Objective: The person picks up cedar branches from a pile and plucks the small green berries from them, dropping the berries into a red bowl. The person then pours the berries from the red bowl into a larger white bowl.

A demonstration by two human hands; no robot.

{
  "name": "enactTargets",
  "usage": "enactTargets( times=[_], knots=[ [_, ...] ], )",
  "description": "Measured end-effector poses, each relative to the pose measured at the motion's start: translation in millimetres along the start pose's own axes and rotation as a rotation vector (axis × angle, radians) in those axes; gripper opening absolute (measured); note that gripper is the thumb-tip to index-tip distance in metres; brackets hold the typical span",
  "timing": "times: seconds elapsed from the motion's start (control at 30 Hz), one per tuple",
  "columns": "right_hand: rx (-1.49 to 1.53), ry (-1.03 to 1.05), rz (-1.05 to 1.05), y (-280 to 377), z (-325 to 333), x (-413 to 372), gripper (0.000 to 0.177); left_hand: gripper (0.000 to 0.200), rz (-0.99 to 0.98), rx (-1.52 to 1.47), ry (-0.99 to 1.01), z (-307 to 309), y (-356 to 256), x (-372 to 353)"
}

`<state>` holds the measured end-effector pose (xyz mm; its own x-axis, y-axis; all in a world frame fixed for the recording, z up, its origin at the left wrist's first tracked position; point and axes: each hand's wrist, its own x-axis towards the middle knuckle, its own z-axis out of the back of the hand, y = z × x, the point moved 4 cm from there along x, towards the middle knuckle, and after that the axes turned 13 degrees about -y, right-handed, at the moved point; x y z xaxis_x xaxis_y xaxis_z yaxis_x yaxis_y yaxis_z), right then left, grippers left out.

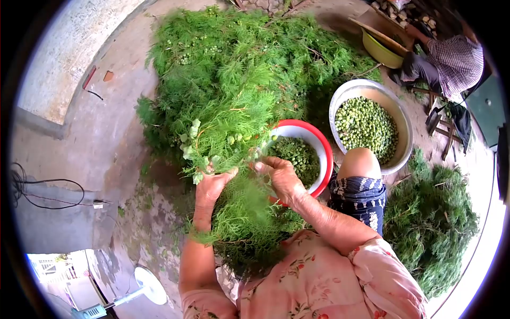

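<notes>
A feathery evergreen branch [234,125] with pale green cones [191,139] is held up in front of me. My left hand [214,183] is closed around its lower stems, and foliage covers part of the fingers. To the right, my right hand [284,179] pinches at the edge of the same sprig; what lies between thumb and finger is too small to make out. Just beyond that hand stands a red-rimmed basin [325,151] with small green cones and leaf bits [298,159] inside. More green foliage [255,226] hangs over my lap below the hands.
A large heap of cut branches [212,58] lies ahead. A metal basin [406,133] of round green cones [366,125] stands right, near my knee. Another branch pile [430,228] is at lower right. A seated person [454,61] is beside a yellow-green basin [380,50]. A white fan [149,285] stands lower left.
</notes>
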<state>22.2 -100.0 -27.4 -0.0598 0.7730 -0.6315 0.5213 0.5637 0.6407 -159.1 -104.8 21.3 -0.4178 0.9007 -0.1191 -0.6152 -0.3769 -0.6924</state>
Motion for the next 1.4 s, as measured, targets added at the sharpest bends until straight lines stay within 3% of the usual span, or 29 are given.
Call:
enactTargets(
  times=[0.03,0.13,0.27,0.3,0.43,0.53,0.77,0.87,0.9,0.93,1.03,1.13,1.3,1.4],
  knots=[
    [0.073,0.016,-0.018,-3,-1,3,0.019,0.042,0.034,-0.141,0.082,-1,2,3],
    [0.233,0.084,-0.073,-5,-4,9,0.02,0.046,0.001,-0.267,0.053,0,-3,5],
    [0.246,0.202,-0.111,6,-5,10,0.026,0.049,0.008,-0.195,0.031,11,-34,-11],
    [0.215,0.221,-0.078,10,-3,12,0.026,0.054,0.015,-0.042,0.007,11,-25,-9],
    [0.184,0.247,-0.11,16,-2,10,0.027,0.069,0.079,0.093,0.02,2,6,2],
    [0.043,0.261,-0.114,14,-4,16,0.031,0.073,-0.008,-0.031,0.077,3,-7,-1],
    [-0.23,0.08,-0.134,19,-14,4,0.027,0.052,0.023,0.049,0.029,6,-8,-3],
    [-0.823,0.082,0.687,19,6,29,0.021,0.047,0.024,-0.092,0.059,9,-11,-4],
    [-0.582,0.068,0.498,13,16,35,0.017,0.047,-0.007,-0.139,0.047,8,-8,0],
    [-0.759,0.107,0.408,21,26,37,0.024,0.047,-0.032,-0.183,0.037,7,-2,2],
    [-0.343,0.112,0.023,14,42,42,0.019,0.045,-0.004,-0.263,0.033,11,-7,2],
    [0.08,0.128,-0.058,14,37,42,0.015,0.046,0.059,-0.283,0.057,12,-9,1],
    [0.025,0.14,-0.019,25,11,25,0.028,0.059,0.1,0.059,-0.002,13,-2,2],
    [-0.029,0.13,0.018,23,3,27,0.022,0.071,0.063,0.113,0.062,1,19,10]
  ],
)
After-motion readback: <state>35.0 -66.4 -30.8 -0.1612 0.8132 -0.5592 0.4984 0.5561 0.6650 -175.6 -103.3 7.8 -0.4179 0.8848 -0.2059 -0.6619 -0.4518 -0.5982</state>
